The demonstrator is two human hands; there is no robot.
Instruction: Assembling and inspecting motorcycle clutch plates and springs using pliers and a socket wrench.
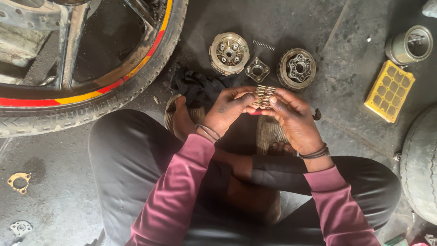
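- Left hand (230, 109) gripped one side of a stack of plates (263, 96), fingers curled round its edge, thumb on top.
- Right hand (291, 117) gripped the other side of the same stack, fingertips pinching it from the right.
- Stack was held edge-on between both hands, above the person's feet and off the floor; plates looked like thin metal rings, ribbed along the edge.
- Both wrists wore dark bands; sleeves were maroon.
- On the floor just beyond the hands: a round clutch drum (229, 53) on the left, a small square bracket (257, 70) in the middle, a round hub (297, 68) on the right. All three sat apart from the hands.
- A short spring (263, 44) lay between drum and hub, farther out.
- A black rag (195, 86) lay on the floor left of the stack, partly under the left hand.
- A wheel (86, 59) with red and yellow rim stripe filled the top left, tyre touching the floor.
- A yellow grid filter (389, 90) lay at right, with a metal can (409, 44) above it.
- A second tyre (421, 159) sat at the right edge.
- A tan gasket (19, 181) lay on the floor at far left, well apart from the hands.
- Floor (54, 200) was grey concrete, oil-stained.
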